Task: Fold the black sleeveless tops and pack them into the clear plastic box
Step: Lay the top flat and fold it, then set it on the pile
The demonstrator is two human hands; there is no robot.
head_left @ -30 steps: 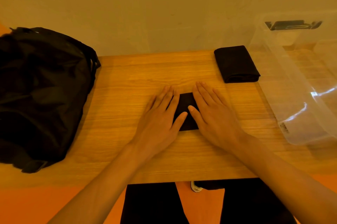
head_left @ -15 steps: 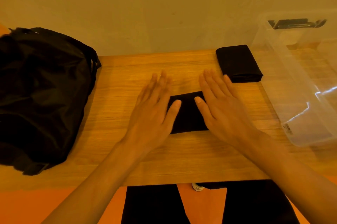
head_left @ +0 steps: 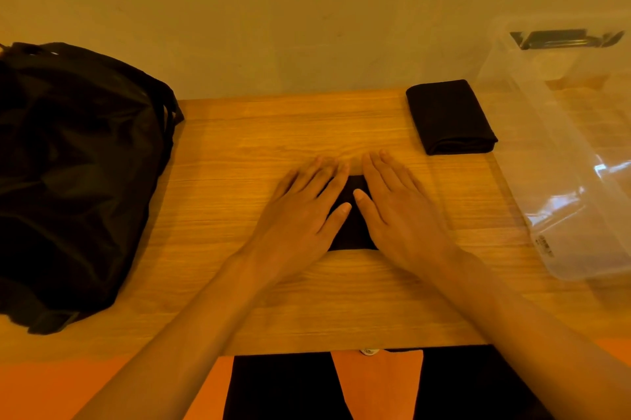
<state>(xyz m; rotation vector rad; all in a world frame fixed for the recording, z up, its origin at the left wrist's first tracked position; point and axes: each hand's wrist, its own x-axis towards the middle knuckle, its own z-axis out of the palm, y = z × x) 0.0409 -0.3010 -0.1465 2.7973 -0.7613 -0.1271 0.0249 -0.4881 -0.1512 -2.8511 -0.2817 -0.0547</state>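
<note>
Nearest, a small folded top (head_left: 353, 231) is pressed flat on the surface (head_left: 239, 153) by both hands. The left hand (head_left: 300, 214) is laid on its left part and the right hand (head_left: 403, 214) on its right part. Both grips are wide: the fingers are held straight and nothing is held in them. Only a dark strip of the top is seen between the thumbs; the rest is hidden under the palms.

The step in hand is judged to be the last smoothing of the fold. It is best done with flat palms pushed from the middle out to the edges, so that bumps are squeezed out. The edges should be kept lined up, so the fold is not pulled open. The top should then be picked up from both sides at once.

Farther back, a second top (head_left: 449, 115) is laid folded on the surface, just beside the box (head_left: 563, 146). The box is set at the right, and no top can be seen in it. At the left, a black bag (head_left: 75, 163) is slumped.
</note>
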